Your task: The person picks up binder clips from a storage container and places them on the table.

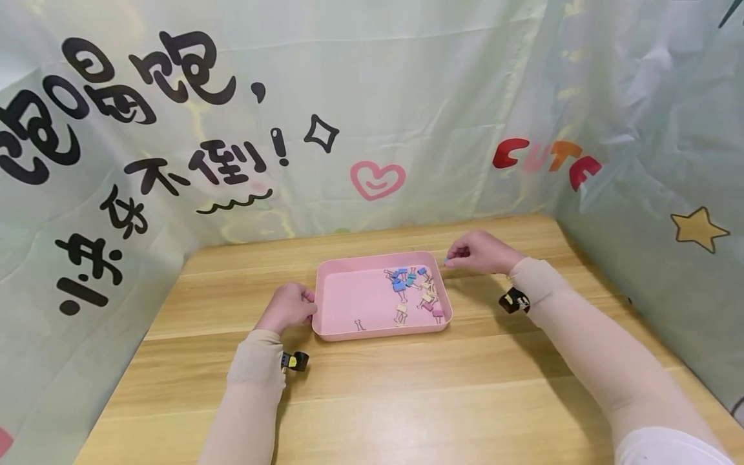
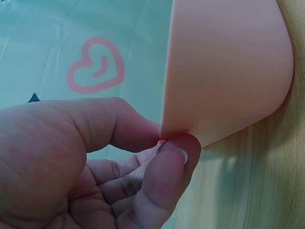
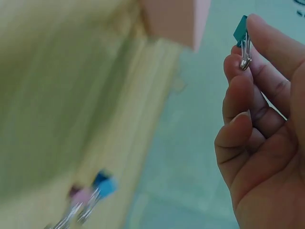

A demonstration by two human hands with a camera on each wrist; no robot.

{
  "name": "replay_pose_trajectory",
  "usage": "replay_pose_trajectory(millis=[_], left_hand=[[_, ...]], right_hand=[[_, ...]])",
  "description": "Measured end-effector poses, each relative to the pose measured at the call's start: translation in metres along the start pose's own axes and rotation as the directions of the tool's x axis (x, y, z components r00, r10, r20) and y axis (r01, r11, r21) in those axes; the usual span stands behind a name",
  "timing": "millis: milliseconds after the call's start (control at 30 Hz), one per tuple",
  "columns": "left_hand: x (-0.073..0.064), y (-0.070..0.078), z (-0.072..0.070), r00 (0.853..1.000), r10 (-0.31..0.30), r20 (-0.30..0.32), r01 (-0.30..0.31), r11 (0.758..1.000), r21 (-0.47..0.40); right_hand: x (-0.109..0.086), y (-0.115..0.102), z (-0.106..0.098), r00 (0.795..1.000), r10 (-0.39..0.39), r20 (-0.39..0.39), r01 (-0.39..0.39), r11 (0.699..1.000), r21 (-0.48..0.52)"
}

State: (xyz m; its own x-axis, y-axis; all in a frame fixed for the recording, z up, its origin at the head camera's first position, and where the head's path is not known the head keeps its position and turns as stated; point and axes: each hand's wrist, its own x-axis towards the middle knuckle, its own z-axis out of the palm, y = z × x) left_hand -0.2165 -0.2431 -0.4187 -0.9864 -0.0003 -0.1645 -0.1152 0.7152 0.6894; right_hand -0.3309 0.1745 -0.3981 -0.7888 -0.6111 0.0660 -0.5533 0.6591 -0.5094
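A pink tray (image 1: 360,290) lies on the wooden table, with binder clips (image 1: 398,284) in blue, teal, cream and pink gathered mostly in its right part. My left hand (image 1: 289,306) pinches the tray's left rim between thumb and finger; the left wrist view shows that hand (image 2: 119,162) close up at the tray wall (image 2: 224,71). Just outside the tray's right rim, my right hand (image 1: 484,252) holds a teal binder clip (image 3: 242,36) by thumb and fingertips. That clip's silver handles hang toward the curled lower fingers.
A blue clip (image 3: 104,183) and a pink clip (image 3: 80,194), both blurred, show against the wood in the right wrist view. Printed cloth (image 1: 407,97) encloses the table (image 1: 372,400) at the back and sides. One pair of wire handles (image 1: 358,325) shows near the tray's front edge.
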Motion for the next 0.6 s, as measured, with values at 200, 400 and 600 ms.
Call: replay_pose_trajectory(millis=[200, 400, 600], left_hand=[[-0.001, 0.0, 0.0, 1.0, -0.006, -0.002, 0.006, 1.0, 0.003], [-0.001, -0.001, 0.0, 1.0, -0.007, -0.011, 0.007, 1.0, 0.007], [0.0, -0.001, 0.002, 1.0, -0.009, -0.012, 0.009, 1.0, 0.004]], right_hand=[[-0.024, 0.027, -0.002, 0.999, 0.031, -0.039, -0.031, 0.999, -0.012], [-0.047, 0.048, -0.001, 0.996, 0.071, -0.055, -0.073, 0.997, -0.023], [-0.065, 0.065, 0.002, 0.989, 0.138, -0.051, -0.141, 0.987, -0.077]])
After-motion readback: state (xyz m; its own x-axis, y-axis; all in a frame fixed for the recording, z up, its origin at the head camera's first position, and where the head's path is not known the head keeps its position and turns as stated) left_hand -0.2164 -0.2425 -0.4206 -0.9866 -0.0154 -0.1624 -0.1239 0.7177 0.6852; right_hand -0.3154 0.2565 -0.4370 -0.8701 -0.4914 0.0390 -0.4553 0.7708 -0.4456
